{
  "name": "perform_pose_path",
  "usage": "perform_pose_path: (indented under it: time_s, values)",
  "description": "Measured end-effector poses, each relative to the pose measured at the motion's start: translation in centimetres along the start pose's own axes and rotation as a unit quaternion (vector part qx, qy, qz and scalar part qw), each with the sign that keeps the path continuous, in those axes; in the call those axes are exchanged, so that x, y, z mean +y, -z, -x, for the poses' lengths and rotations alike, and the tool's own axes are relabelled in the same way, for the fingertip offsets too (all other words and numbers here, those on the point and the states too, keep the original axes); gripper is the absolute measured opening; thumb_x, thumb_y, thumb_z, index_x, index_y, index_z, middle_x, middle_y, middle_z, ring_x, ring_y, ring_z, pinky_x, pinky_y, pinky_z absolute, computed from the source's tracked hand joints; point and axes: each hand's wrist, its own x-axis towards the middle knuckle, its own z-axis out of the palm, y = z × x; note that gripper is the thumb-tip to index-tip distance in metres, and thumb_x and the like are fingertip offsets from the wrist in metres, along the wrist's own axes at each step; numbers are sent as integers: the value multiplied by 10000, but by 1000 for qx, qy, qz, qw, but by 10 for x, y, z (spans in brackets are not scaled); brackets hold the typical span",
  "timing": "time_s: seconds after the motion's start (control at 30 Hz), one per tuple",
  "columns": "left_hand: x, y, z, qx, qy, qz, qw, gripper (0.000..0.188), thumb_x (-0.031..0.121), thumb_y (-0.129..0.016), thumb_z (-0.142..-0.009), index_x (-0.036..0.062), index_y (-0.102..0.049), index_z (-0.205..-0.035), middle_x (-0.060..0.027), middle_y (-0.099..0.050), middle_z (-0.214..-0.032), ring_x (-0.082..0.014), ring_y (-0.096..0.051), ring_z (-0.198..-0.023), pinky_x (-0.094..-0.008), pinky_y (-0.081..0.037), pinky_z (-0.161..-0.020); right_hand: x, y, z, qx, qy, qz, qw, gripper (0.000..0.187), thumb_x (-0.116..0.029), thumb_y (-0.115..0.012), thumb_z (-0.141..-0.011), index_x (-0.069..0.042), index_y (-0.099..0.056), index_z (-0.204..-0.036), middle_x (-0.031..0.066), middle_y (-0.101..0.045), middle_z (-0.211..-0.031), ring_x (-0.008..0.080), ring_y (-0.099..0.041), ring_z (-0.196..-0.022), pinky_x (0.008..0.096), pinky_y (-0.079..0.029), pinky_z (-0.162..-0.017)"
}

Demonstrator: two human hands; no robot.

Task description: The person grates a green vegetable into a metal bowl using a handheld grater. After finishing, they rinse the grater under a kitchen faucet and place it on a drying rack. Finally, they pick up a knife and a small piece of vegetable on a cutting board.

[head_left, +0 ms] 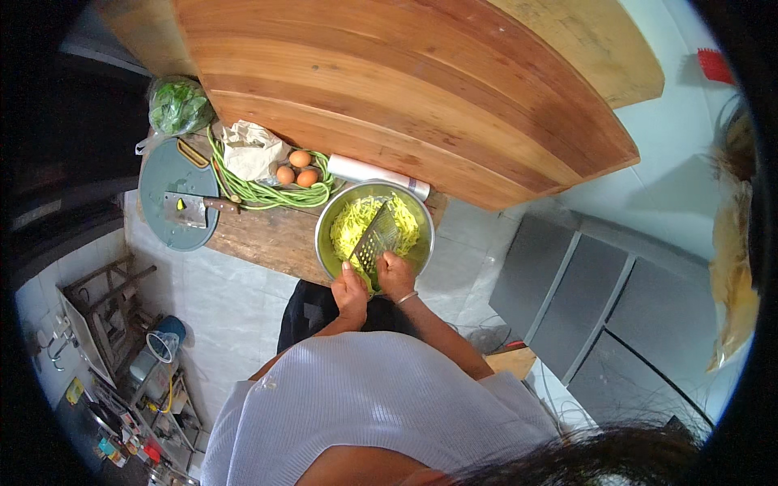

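Observation:
A metal bowl stands near the table's front edge, with yellow-green vegetable shreds heaped in it. Slanting over the shreds is a flat metal grater, its near end between my hands. My left hand is closed at that near end and grips the grater by the bowl's front rim. Just right of the grater, my right hand is curled shut at the bowl's front right. Its fingers hide whatever they hold.
Behind the bowl lie a white roll, long green beans, several brown eggs and a cloth bag. A cleaver rests on a round grey board at left. Bagged leafy greens sit farther back. A large wooden panel rises behind.

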Motion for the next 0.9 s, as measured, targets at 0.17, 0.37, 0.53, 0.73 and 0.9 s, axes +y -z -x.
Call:
perform_pose_path:
  time_s: [0.17,0.37,0.53,0.73,0.9]
  values:
    - [-13,1,-3,6,-42,-27,999,476,329,-367,-957,103,-337,-539,8,-360,-447,-77,-313,-360,-250,-246,-328,36,-26,-50,79,-34,94,992,305,-260,-467,-834,-14,-501,-656,245,-530,-636,425,-543,-627,498,-417,-562]
    - [-17,5,-6,-13,-60,-33,998,467,300,-369,-961,86,-350,-545,20,-363,-454,-67,-314,-373,-254,-243,-343,37,-9,-72,69,-21,117,990,311,-266,-473,-837,-13,-517,-662,244,-537,-647,421,-542,-632,494,-414,-564]
    - [-15,5,-6,4,-28,-28,999,487,355,-354,-955,113,-336,-533,5,-351,-441,-87,-303,-350,-258,-241,-329,2,-1,2,11,23,66,997,318,-266,-456,-850,-14,-518,-666,244,-532,-635,421,-542,-621,497,-409,-556]
    - [-1,-9,1,-3,-24,5,1000,470,376,-352,-952,122,-325,-558,-17,-340,-432,-111,-285,-333,-280,-240,-314,39,-15,-81,77,-53,147,985,303,-269,-453,-845,-22,-581,-726,239,-569,-684,416,-556,-639,486,-435,-582]
    - [-1,1,-12,14,-18,-17,1000,469,380,-348,-952,120,-306,-564,-13,-326,-433,-112,-281,-333,-285,-227,-313,46,-12,-72,77,-9,116,990,296,-268,-477,-835,-28,-562,-684,235,-556,-642,420,-548,-609,493,-431,-577]
